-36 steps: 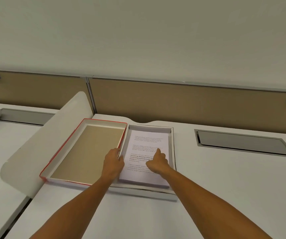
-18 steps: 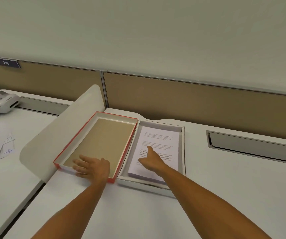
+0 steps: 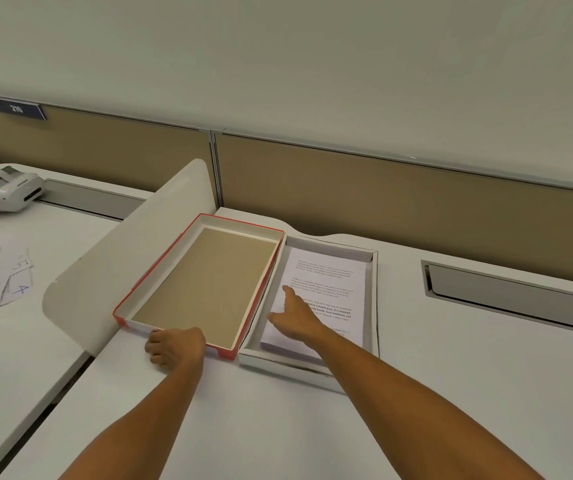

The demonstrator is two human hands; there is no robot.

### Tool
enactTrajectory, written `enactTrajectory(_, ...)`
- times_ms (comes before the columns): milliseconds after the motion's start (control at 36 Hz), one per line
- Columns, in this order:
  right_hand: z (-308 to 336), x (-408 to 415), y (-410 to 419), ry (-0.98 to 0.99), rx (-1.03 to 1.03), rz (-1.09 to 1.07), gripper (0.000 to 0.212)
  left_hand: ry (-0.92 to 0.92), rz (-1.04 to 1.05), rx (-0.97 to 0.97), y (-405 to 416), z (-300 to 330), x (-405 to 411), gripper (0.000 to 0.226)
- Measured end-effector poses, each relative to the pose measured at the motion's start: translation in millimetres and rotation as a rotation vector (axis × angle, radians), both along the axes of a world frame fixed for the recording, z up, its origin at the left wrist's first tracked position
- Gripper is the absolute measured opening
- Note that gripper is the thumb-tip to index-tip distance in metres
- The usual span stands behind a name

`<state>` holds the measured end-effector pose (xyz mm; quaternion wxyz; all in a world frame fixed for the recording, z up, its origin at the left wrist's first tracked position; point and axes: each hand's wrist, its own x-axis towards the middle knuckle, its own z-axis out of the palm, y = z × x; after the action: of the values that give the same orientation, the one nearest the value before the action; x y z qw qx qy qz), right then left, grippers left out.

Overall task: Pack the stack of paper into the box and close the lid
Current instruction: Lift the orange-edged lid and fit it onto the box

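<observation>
From the head camera, the white stack of printed paper [image 3: 323,296] lies inside the shallow white cardboard box [image 3: 373,306] on the white desk [image 3: 451,375]. The right hand [image 3: 299,318] rests flat on it, fingers spread. The left hand [image 3: 174,348] curls loosely at the near edge of the red-rimmed upturned lid [image 3: 205,282], just beside the box. The page text is too small to read; a dark partition plate [image 3: 18,109] reads roughly "215".

White box [image 3: 373,299] sits open, centre-right of frame; stack of paper [image 3: 326,289] lies flat inside, printed text facing up; red-edged lid [image 3: 205,282] lies upside down, touching box's left side, brown interior showing, mid-frame.
</observation>
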<state>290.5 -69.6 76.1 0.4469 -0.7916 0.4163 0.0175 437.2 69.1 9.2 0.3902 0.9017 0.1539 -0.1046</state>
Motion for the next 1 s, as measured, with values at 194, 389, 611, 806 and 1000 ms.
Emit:
enactTrajectory(194, 4, 0, 2, -0.015, 0.022, -0.006, 0.080, 0.012, 0.060, -0.177, 3, 6, 7, 0.061)
enactTrajectory(389, 14, 0, 4, -0.097, 0.149, -0.062, 0.080, -0.029, 0.120, -0.657, 7, 18, 6, 0.065)
enactTrajectory(611, 40, 7, 6, -0.193, 0.219, -0.097, 0.075, -0.240, 0.023, -0.813, 8, 34, 5, 0.061)
enactTrajectory(806, 63, 13, 14, -0.289, 0.265, -0.094, 0.067, -0.381, -0.110, -0.830, 1, 54, -3, 0.055)
enactTrajectory(1000, 86, 21, 22, -0.439, 0.351, -0.123, 0.055, -0.557, -0.285, -0.730, -5, 68, -24, 0.059)
